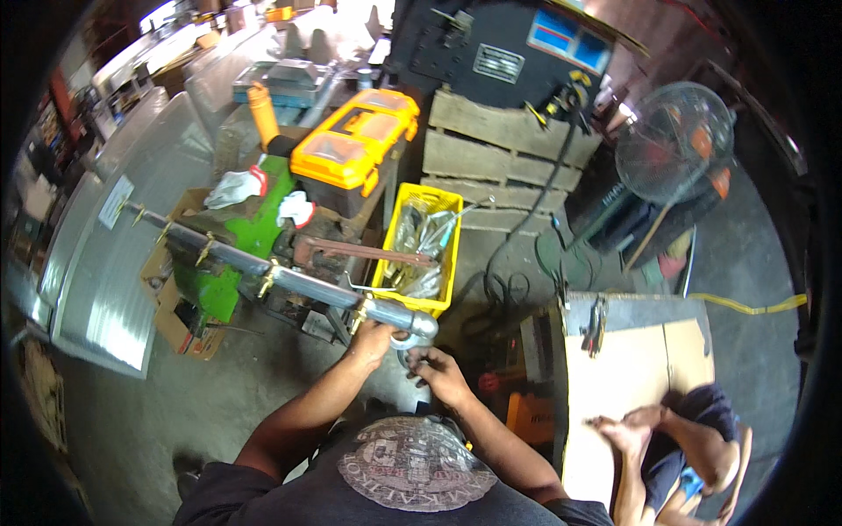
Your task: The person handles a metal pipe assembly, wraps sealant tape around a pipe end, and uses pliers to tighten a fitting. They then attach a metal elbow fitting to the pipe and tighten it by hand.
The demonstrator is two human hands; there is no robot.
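A long grey metal pipe [298, 282] with several brass fittings along it slants from the left down to a rounded end in front of me. My left hand [372, 344] is closed just under that end, at a pale ring-shaped piece [403, 342] that looks like a small roll. Beside it, my right hand [440, 375] has its fingers bent together below the pipe end. Whatever sits between those fingertips is too small to make out. A rusty brown clamp or vise part [368, 253] lies just beyond the pipe.
Behind the pipe are a yellow basket [449, 272] of tools and bags, an orange-lidded toolbox [351, 145], white gloves [235, 188] and an orange bottle [263, 114]. At right, another person's bare feet [627, 434] rest on cardboard [614, 377], near pliers [595, 329]. A fan [674, 140] stands farther back.
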